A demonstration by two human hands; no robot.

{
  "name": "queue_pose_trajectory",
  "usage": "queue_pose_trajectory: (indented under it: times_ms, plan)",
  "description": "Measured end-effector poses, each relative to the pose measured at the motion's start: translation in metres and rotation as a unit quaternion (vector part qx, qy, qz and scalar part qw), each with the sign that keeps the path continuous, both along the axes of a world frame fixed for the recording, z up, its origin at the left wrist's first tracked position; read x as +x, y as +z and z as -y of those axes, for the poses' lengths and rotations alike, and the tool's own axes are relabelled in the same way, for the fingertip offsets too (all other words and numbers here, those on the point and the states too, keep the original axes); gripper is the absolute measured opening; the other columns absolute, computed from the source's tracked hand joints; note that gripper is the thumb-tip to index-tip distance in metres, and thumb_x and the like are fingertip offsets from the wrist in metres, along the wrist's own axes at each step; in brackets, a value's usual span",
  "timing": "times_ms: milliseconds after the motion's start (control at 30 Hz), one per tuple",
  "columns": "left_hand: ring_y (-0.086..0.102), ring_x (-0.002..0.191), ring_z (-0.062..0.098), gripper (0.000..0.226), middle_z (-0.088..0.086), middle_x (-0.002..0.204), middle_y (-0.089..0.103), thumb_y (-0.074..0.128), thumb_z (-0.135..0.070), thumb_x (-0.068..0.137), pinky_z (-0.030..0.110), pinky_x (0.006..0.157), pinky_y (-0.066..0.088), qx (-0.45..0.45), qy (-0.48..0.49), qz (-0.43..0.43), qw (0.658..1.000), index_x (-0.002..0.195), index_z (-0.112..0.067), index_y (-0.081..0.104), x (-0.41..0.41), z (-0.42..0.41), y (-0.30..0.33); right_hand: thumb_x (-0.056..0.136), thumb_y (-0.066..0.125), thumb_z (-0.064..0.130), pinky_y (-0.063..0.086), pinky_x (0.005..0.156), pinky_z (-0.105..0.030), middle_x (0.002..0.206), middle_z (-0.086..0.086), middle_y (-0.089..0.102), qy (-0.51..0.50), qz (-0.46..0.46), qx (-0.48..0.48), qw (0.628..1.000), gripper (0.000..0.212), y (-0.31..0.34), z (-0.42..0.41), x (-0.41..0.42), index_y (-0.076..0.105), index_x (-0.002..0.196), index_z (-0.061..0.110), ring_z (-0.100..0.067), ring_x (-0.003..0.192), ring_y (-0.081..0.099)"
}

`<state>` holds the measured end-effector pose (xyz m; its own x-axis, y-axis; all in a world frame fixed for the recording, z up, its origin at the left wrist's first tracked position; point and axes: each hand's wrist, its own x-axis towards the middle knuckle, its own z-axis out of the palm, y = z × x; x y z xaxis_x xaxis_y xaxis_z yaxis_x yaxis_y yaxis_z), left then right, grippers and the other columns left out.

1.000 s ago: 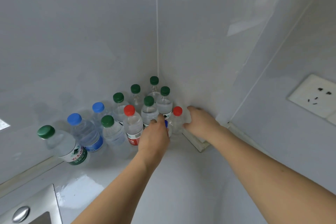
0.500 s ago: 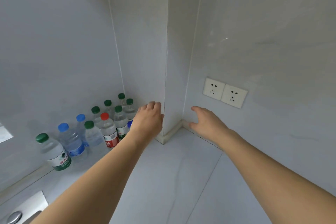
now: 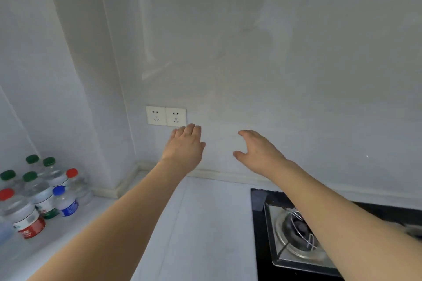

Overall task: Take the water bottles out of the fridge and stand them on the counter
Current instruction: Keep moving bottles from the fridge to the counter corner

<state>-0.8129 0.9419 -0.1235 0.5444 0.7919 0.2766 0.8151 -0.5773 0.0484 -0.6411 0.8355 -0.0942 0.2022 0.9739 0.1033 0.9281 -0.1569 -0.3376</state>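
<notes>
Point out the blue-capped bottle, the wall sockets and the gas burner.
blue-capped bottle [image 3: 59,190]: head view, on its cap.
wall sockets [image 3: 166,116]: head view, where the two plates meet.
gas burner [image 3: 296,228]: head view, on its centre.

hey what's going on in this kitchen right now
A person is moving water bottles onto the counter. A cluster of bottles stands upright in the left corner. The left hand and right hand are open and empty, held out near the wall sockets, beside a gas stove.

Bare counter [image 3: 201,223] is left at lower centre, hemmed by bottles [image 3: 41,196] lower left and stove [image 3: 296,235] lower right.
</notes>
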Motion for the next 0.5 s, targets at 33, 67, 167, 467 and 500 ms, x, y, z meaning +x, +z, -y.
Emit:
queue_pose_trajectory:
  times_ms: [33, 67, 167, 467, 500]
  plan:
    - [0.029, 0.137, 0.028, 0.049, 0.009, 0.150, 0.032, 0.035, -0.034, 0.101, 0.041, 0.115, 0.020, 0.005, -0.026, -0.005, 1.000, 0.143, -0.009, 0.029, 0.018, 0.005, 0.005, 0.096, 0.051, 0.032, 0.026, 0.111, -0.029, 0.154, -0.004, 0.029, -0.028, 0.006, 0.000, 1.000, 0.062, 0.003, 0.016, 0.013, 0.025, 0.149, 0.012, -0.020, 0.140, 0.030]
    - [0.029, 0.138, 0.028, 0.050, 0.009, 0.151, 0.031, 0.034, -0.035, 0.101, 0.042, 0.116, 0.019, 0.007, -0.049, -0.009, 0.999, 0.143, -0.009, 0.029, 0.036, 0.013, 0.010, 0.096, 0.051, 0.032, 0.025, 0.112, -0.029, 0.154, -0.004, 0.028, -0.054, 0.009, -0.003, 0.999, 0.062, 0.006, 0.031, 0.025, 0.025, 0.149, 0.011, -0.020, 0.140, 0.029]
    - [0.028, 0.138, 0.029, 0.050, 0.009, 0.152, 0.029, 0.033, -0.036, 0.102, 0.042, 0.116, 0.017, 0.007, -0.119, -0.006, 0.993, 0.143, -0.009, 0.029, 0.089, 0.047, 0.025, 0.097, 0.051, 0.033, 0.022, 0.114, -0.029, 0.156, -0.006, 0.024, -0.122, 0.012, -0.004, 0.992, 0.064, 0.014, 0.081, 0.059, 0.023, 0.150, 0.010, -0.020, 0.142, 0.025]
    - [0.026, 0.139, 0.029, 0.052, 0.009, 0.154, 0.026, 0.032, -0.035, 0.102, 0.042, 0.118, 0.013, 0.043, -0.306, 0.003, 0.951, 0.146, -0.007, 0.027, 0.245, 0.210, 0.058, 0.095, 0.052, 0.031, 0.026, 0.113, -0.030, 0.155, -0.005, 0.026, -0.298, 0.018, 0.029, 0.954, 0.065, 0.036, 0.281, 0.150, 0.024, 0.150, 0.010, -0.021, 0.141, 0.028]
    - [0.025, 0.139, 0.029, 0.052, 0.009, 0.154, 0.026, 0.031, -0.035, 0.102, 0.042, 0.118, 0.012, 0.043, -0.324, 0.002, 0.945, 0.146, -0.007, 0.027, 0.261, 0.231, 0.060, 0.095, 0.052, 0.031, 0.026, 0.113, -0.031, 0.155, -0.006, 0.026, -0.316, 0.019, 0.029, 0.948, 0.065, 0.038, 0.304, 0.160, 0.024, 0.150, 0.010, -0.022, 0.141, 0.028]
